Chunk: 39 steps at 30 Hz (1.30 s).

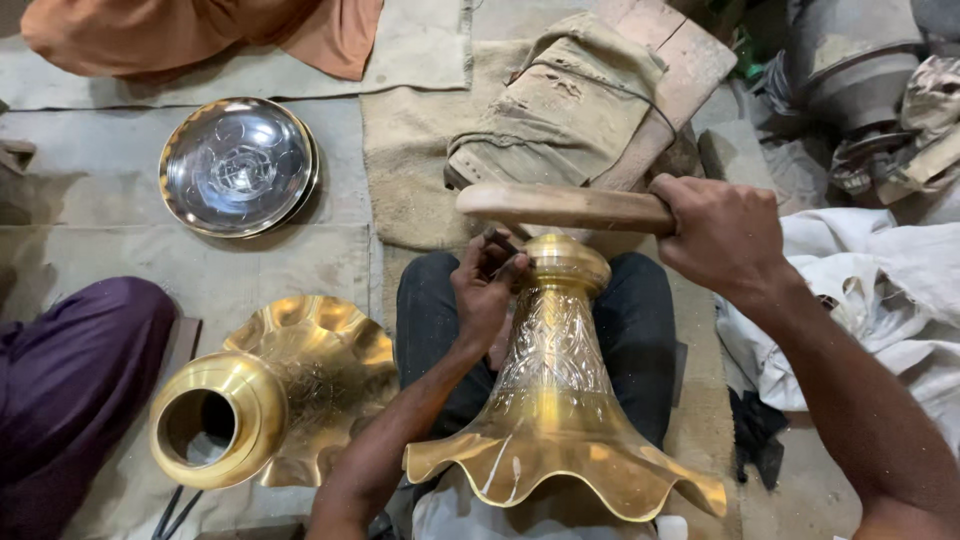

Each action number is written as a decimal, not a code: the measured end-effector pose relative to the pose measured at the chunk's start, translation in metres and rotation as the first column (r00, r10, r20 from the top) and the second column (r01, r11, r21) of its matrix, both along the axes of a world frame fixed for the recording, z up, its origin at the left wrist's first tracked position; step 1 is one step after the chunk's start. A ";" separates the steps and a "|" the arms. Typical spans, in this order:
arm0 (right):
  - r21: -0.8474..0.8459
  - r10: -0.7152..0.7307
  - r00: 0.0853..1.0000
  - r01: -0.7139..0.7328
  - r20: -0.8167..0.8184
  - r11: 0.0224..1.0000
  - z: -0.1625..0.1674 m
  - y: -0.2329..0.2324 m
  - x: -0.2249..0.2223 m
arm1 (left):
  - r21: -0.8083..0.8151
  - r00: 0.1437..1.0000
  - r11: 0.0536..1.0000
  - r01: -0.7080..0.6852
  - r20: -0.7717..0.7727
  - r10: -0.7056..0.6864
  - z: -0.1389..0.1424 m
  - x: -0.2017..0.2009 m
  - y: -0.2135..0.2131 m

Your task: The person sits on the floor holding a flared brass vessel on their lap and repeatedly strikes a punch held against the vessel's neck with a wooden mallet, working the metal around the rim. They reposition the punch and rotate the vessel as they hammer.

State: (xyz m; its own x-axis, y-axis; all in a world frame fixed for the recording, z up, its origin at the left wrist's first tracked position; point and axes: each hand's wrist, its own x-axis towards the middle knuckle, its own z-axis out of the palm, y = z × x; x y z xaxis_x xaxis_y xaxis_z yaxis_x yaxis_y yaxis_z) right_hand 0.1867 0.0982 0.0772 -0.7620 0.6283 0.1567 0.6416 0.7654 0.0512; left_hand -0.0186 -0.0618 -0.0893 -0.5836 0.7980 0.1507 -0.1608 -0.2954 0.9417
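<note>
Floor workspace, covered in worn canvas sheeting (300, 270). From the head view I see a brass flared vessel (555, 400) standing across the lap, neck uppermost, long axis running away from me. My left hand (485, 290) pinches a thin tool at the neck rim. My right hand (720, 235), clamped on a wooden mallet (560, 207), holds it lying crosswise just above that neck. A second brass vessel (270, 400) lies left.

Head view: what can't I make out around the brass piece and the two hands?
- Small tool at the left hand: mostly hidden by the fingers against the brass piece.
- Wooden mallet: handle end hidden inside the right hand.
- Brass piece's opening: faces away.
- Second brass piece: its inside is dark.
</note>
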 end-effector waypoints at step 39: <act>-0.107 -0.218 0.964 0.235 0.152 0.966 -0.044 -0.051 0.036 | -0.016 0.626 0.955 0.296 -0.752 -0.206 0.013 -0.039 0.009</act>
